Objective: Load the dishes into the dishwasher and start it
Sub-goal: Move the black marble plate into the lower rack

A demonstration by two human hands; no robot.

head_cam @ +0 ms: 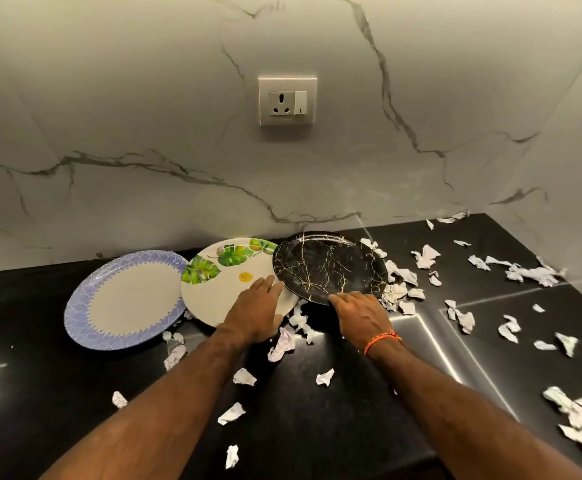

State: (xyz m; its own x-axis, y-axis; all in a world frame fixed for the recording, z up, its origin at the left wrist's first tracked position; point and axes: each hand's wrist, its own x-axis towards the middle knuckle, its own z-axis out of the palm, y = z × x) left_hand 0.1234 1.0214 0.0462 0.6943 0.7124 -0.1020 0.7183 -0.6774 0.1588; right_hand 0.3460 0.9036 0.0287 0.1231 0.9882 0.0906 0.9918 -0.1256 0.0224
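While both forearms reach forward and slightly inward over the black countertop (334, 427), I see my left hand (255, 308) lying palm down with straight, relaxed fingers on the near right part of the leaf-print plate (220, 289), holding nothing. My right hand (360, 315), with an orange thread band (381, 341) at the wrist, sits at the near edge of the black gold-veined plate (327, 266); its fingers bend over the rim, but I cannot tell whether they actually grip it. That black plate is tilted, its left edge overlapping the leaf-print plate just beyond my left fingertips. Further left of my left hand, a blue-rimmed plate (127, 299) lies flat, its right edge meeting the leaf-print plate. Torn, crumpled paper scraps (400, 289) litter the counter between and below my hands and spread well off to the right of my right hand. Beyond both hands rises a white marble-veined wall (144, 116) with a socket and switch plate (287, 100).
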